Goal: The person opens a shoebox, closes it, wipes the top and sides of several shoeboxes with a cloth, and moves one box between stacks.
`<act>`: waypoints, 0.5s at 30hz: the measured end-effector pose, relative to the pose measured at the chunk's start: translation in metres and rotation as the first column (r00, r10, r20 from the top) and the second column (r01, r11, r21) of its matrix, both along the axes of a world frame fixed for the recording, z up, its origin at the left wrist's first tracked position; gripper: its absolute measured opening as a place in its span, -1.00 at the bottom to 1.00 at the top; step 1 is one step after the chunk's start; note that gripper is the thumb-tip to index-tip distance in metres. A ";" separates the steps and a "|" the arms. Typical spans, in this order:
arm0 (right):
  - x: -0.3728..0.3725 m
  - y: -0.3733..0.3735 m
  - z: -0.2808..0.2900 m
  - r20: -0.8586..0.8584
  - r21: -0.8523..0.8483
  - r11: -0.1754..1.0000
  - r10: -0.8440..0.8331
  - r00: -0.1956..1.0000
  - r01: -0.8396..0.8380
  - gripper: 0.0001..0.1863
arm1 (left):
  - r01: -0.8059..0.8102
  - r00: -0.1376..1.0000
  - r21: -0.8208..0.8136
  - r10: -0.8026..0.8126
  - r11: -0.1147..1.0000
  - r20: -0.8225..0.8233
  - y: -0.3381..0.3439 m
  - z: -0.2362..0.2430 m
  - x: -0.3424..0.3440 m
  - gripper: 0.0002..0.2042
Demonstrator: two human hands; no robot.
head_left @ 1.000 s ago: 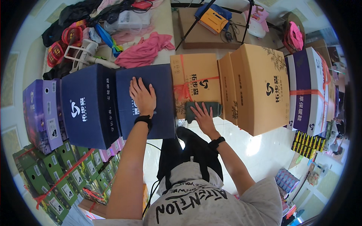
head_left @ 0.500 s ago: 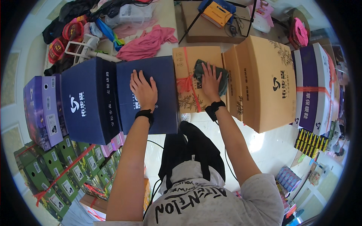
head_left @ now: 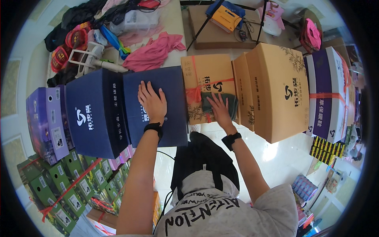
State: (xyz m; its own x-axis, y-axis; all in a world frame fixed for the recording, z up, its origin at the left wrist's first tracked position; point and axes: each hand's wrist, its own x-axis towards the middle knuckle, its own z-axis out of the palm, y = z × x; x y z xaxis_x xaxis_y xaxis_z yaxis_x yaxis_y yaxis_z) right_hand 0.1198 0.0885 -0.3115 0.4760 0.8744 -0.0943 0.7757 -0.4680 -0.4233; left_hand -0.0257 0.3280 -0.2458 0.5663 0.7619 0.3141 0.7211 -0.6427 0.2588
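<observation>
My left hand (head_left: 153, 103) lies flat with fingers spread on top of a dark blue shoe box (head_left: 170, 85). Under my right hand (head_left: 221, 112) is a dark green cloth (head_left: 233, 104), pressed against the top of a tan shoe box (head_left: 209, 65). The fingers of that hand are stretched out over the cloth, not wrapped round it. Red plastic ribbon (head_left: 192, 94) is tied across the tan box, and part of its knot shows left of the cloth. Black bands circle both my wrists.
Another blue box (head_left: 92, 114) and a purple box (head_left: 41, 122) stand at left. Larger tan boxes (head_left: 276, 94) and a ribbon-tied white and purple box (head_left: 325, 94) stand at right. Green shoe boxes (head_left: 59, 181) are stacked lower left. Clothes (head_left: 156, 49) lie on a table beyond.
My right hand has drawn the green cloth toward me, down the tan box, uncovering the printed mark farther up. My left hand stays on the blue box. The whole view has shifted slightly.
</observation>
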 end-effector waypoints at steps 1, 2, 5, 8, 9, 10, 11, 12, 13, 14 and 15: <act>0.008 0.007 -0.001 -0.005 -0.001 1.000 0.008 1.000 -0.008 -0.45 | -0.001 1.000 -0.003 0.001 1.000 0.001 0.000 0.001 0.000 -0.56; 0.016 0.016 -0.002 -0.006 0.065 0.997 -0.028 1.000 0.028 -0.46 | 0.000 1.000 0.007 0.000 1.000 0.005 0.001 0.002 -0.001 -0.56; 0.038 0.050 -0.009 -0.013 0.189 0.976 -0.106 0.994 0.106 -0.51 | -0.010 1.000 0.008 0.010 1.000 -0.008 0.001 0.004 -0.002 -0.56; 0.062 0.093 -0.026 -0.092 0.298 0.896 -0.315 0.945 0.328 -0.55 | -0.017 1.000 0.010 0.017 1.000 -0.002 0.002 0.003 -0.004 -0.56; 0.078 0.104 -0.037 -0.057 0.341 0.847 -0.415 0.908 0.408 -0.56 | -0.009 1.000 0.007 0.009 1.000 0.001 0.001 0.003 0.001 -0.56; 0.094 0.114 -0.045 -0.025 0.387 0.788 -0.510 0.860 0.479 -0.56 | 0.000 1.000 0.009 0.000 1.000 0.004 -0.001 0.001 0.006 -0.56; 0.109 0.126 -0.047 -0.026 0.385 0.788 -0.511 0.859 0.481 -0.56 | 0.004 1.000 0.013 -0.004 1.000 0.002 -0.001 -0.001 0.008 -0.56; 0.123 0.138 -0.044 0.031 0.331 0.790 -0.555 0.831 0.515 -0.56 | 0.003 1.000 0.013 -0.003 1.000 -0.001 -0.002 -0.003 0.009 -0.56; 0.125 0.153 -0.038 0.080 0.279 0.792 -0.583 0.809 0.543 -0.55 | -0.004 1.000 0.018 0.004 1.000 -0.007 0.000 -0.003 0.005 -0.56; 0.125 0.165 -0.032 0.070 0.279 0.796 -0.575 0.815 0.537 -0.55 | -0.008 1.000 0.021 0.009 1.000 -0.011 0.002 -0.003 0.003 -0.56; 0.120 0.177 -0.023 0.094 0.200 0.849 -0.513 0.853 0.489 -0.54 | -0.019 1.000 0.022 0.020 1.000 -0.022 0.003 -0.002 0.001 -0.56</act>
